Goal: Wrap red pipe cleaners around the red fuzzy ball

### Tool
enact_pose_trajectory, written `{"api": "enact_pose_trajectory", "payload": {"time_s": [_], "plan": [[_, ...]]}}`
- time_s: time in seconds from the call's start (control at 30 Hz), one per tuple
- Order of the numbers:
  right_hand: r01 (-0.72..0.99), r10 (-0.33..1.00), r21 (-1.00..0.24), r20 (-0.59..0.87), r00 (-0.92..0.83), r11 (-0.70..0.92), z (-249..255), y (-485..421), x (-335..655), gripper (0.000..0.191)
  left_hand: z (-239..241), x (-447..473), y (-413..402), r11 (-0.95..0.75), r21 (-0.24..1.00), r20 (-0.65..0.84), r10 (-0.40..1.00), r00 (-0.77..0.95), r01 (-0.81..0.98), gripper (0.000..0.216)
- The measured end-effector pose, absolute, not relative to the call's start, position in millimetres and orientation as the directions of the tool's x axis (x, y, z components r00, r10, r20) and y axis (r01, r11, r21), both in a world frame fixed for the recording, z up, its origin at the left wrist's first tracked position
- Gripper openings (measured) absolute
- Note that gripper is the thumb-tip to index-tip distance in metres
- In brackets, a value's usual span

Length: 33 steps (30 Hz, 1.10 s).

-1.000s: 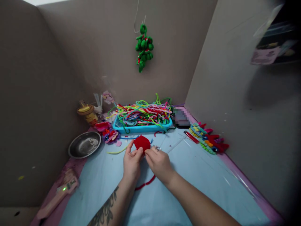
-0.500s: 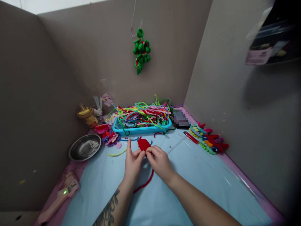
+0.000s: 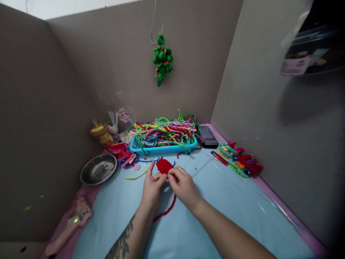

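A red fuzzy piece, rounded with a small point at its upper left, is pinched between my two hands above the blue table cover. My left hand grips its lower edge with thumb and fingers, the index finger raised along its left side. On the other side, my right hand pinches the lower right edge. A red pipe cleaner strand curves down from beneath the right hand toward my left forearm. Behind the piece lie a blue strand and a yellow strand. My fingertips hide the piece's lower edge.
At the back stands a blue tray heaped with colourful pipe cleaners. A metal bowl and a pink glue gun are on the left. To the right lie a phone, a red cutter and colourful fuzzy figures.
The red piece has tilted slightly to the left and its broad side shows more. My left index finger has bent a little lower. Both hands keep their pinch.
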State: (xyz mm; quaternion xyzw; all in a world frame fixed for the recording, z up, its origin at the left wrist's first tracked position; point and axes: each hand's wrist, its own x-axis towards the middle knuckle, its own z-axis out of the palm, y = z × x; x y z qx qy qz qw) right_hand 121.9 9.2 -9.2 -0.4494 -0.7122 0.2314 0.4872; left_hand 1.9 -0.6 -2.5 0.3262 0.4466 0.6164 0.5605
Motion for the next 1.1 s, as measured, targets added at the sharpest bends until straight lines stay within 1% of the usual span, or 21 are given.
{"api": "enact_pose_trajectory", "payload": {"time_s": [0.1, 0.17, 0.2, 0.23, 0.3, 0.37, 0.4, 0.47, 0.53, 0.6, 0.7, 0.83, 0.97, 1.03, 1.1], "plan": [[0.336, 0.882, -0.826, 0.471, -0.030, 0.453, -7.1, 10.9, 122.7, 0.008, 0.5, -0.5, -0.3, 0.026, 0.897, -0.110, 0.980, -0.166, -0.441, 0.080], [0.241, 0.902, -0.879, 0.430, 0.029, 0.411, -7.7, 14.4, 124.7, 0.003, 2.0, -3.0, 0.3, 0.027, 0.890, -0.112, 0.981, -0.161, -0.456, 0.076], [0.173, 0.920, -0.911, 0.388, 0.048, 0.375, -8.6, 16.7, 126.0, 0.005, 2.4, -4.2, 0.6, 0.030, 0.888, -0.113, 0.982, -0.153, -0.460, 0.075], [0.092, 0.942, -0.941, 0.331, 0.056, 0.325, -9.5, 19.1, 127.3, 0.011, 2.6, -5.3, 0.9, 0.033, 0.886, -0.111, 0.983, -0.143, -0.462, 0.074], [-0.103, 0.981, -0.976, 0.190, 0.021, 0.191, -10.8, 23.2, 129.4, 0.025, 2.8, -6.5, 1.0, 0.043, 0.885, -0.108, 0.987, -0.117, -0.463, 0.074], [-0.290, 0.995, -0.956, 0.062, -0.081, 0.036, -9.7, 25.2, 130.5, 0.036, 2.7, -6.5, 0.8, 0.062, 0.884, -0.110, 0.991, -0.077, -0.464, 0.074], [-0.359, 0.991, -0.933, 0.016, -0.134, -0.034, -8.4, 25.4, 130.6, 0.040, 2.6, -6.3, 0.6, 0.073, 0.885, -0.110, 0.992, -0.053, -0.460, 0.075], [-0.442, 0.978, -0.887, -0.046, -0.203, -0.133, -5.5, 25.2, 130.3, 0.046, 1.9, -6.1, 0.4, 0.092, 0.887, -0.110, 0.994, -0.014, -0.452, 0.073], [-0.466, 0.976, -0.867, -0.091, -0.197, -0.175, -3.9, 25.3, 129.4, 0.049, 0.4, -6.7, 0.6, 0.107, 0.878, -0.116, 0.993, 0.009, -0.466, 0.066], [-0.472, 0.980, -0.861, -0.133, -0.148, -0.188, -4.7, 26.3, 128.5, 0.048, -1.3, -8.0, 1.0, 0.141, 0.848, -0.147, 0.989, 0.030, -0.511, 0.059], [-0.487, 0.978, -0.849, -0.175, -0.110, -0.206, -7.5, 28.0, 127.4, 0.046, -2.8, -9.4, 1.6, 0.198, 0.802, -0.202, 0.978, 0.056, -0.564, 0.059], [-0.486, 0.974, -0.845, -0.168, -0.154, -0.223, -8.3, 27.5, 127.5, 0.046, -2.3, -8.0, 1.6, 0.201, 0.800, -0.216, 0.976, 0.042, -0.565, 0.067], [-0.444, 0.974, -0.871, -0.146, -0.175, -0.211, -8.5, 27.1, 129.6, 0.047, -2.2, -5.9, 1.4, 0.216, 0.810, -0.243, 0.970, 0.023, -0.546, 0.070], [-0.419, 0.974, -0.886, -0.136, -0.180, -0.201, -10.0, 28.2, 130.9, 0.047, -2.5, -5.7, 1.5, 0.207, 0.814, -0.243, 0.970, 0.005, -0.542, 0.067], [-0.401, 0.976, -0.895, -0.132, -0.176, -0.193, -12.3, 29.7, 132.0, 0.048, -2.8, -6.3, 1.7, 0.220, 0.802, -0.257, 0.966, 0.012, -0.556, 0.059]]}}
